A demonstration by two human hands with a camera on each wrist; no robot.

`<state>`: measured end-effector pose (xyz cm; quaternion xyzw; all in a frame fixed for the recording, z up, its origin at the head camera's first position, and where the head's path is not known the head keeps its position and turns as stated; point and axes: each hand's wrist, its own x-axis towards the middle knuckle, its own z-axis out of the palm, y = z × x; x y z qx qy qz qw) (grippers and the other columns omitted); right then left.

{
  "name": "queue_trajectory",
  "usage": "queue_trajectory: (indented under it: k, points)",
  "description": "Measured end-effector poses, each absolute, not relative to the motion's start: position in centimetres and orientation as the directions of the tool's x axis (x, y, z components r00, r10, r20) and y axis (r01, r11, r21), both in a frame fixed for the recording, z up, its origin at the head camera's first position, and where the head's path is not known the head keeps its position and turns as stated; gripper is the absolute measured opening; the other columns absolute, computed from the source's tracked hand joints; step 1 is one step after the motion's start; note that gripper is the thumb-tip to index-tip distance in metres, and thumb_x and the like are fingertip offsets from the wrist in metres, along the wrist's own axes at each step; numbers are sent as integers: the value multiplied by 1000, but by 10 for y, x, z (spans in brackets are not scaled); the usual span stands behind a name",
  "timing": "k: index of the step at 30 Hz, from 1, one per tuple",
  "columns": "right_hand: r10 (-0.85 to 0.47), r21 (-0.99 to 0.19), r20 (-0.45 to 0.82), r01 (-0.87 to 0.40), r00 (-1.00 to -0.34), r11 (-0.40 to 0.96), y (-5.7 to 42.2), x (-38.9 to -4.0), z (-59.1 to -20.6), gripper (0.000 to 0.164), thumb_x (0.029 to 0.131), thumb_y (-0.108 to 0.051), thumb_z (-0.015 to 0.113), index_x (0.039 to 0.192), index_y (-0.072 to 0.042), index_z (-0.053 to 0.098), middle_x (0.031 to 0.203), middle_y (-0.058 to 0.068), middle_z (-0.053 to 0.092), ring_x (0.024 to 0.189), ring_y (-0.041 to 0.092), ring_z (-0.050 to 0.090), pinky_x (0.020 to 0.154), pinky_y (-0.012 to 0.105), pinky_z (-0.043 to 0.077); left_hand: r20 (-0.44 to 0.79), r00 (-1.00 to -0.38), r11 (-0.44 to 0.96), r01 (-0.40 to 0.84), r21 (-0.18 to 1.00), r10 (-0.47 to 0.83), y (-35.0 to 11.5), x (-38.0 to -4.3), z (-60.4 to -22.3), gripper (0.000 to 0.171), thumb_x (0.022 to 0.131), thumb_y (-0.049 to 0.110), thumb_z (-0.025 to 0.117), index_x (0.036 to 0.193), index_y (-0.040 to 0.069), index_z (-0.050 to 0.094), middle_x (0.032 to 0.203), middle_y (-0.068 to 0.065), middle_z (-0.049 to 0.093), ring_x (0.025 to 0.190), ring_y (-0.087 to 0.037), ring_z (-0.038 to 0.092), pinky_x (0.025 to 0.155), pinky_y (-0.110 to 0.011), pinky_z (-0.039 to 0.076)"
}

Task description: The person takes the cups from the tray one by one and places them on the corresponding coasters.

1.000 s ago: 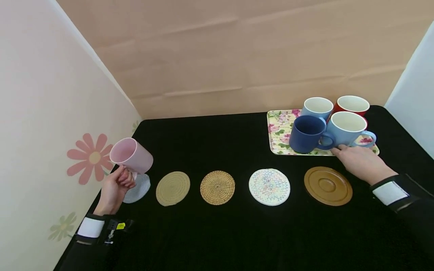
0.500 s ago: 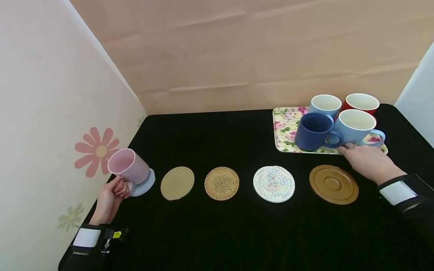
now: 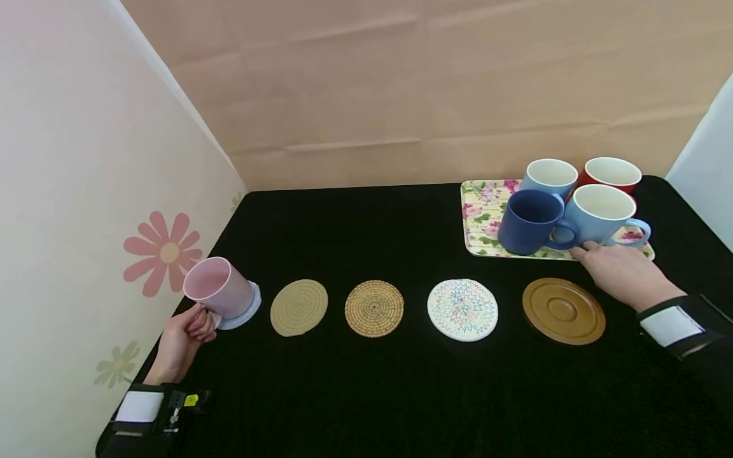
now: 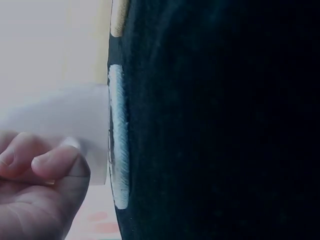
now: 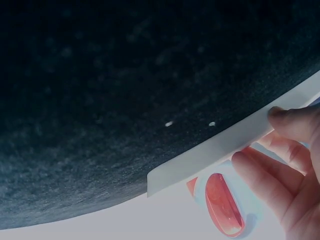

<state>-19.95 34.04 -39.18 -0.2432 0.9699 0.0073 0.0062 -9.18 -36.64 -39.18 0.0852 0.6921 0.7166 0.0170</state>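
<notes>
In the head view my left hand (image 3: 182,343) holds a pink mug (image 3: 223,289) by its handle, over a pale blue round coaster (image 3: 252,310) at the left table edge. The left wrist view shows the mug's base right against the coaster (image 4: 119,140); whether it fully rests there I cannot tell. My right hand (image 3: 624,272) pinches the front rim of a flowered tray (image 3: 478,235), thumb on its outer side (image 5: 215,150) and fingers over the edge. Just behind those fingers stands a large light blue mug (image 3: 595,219), its handle to the right.
Also on the tray are a dark blue mug (image 3: 523,222), a smaller light blue mug (image 3: 546,175) and a red mug (image 3: 615,172). In a row lie a beige coaster (image 3: 299,308), a woven coaster (image 3: 375,308), a patterned white coaster (image 3: 462,310) and a brown coaster (image 3: 564,312).
My left hand has lowered the pink mug onto or close to the pale blue coaster, and its tilt has lessened. My right hand stays at the tray's rim. The head view has shifted slightly.
</notes>
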Motion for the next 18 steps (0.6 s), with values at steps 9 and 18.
queue_trajectory:
  k: [9,18]
  points:
    - [-458,7,-20,-458,-889,889,341,-197,-390,18,90,6,54,105,4,63,83,11,58,68,23,56,56,48,50,108,-976,-79,95,992,187,-372,-95,-396,42,109,18,16,70,4,21,65,-10,17,56,-26,19,60,-39,18]
    - [-452,-3,-7,-452,-892,892,338,-196,-390,17,91,5,54,105,1,62,82,8,56,67,21,54,56,44,48,88,-973,-97,68,993,211,-379,-97,-399,41,109,17,13,71,6,21,65,-8,16,55,-26,17,60,-40,17]
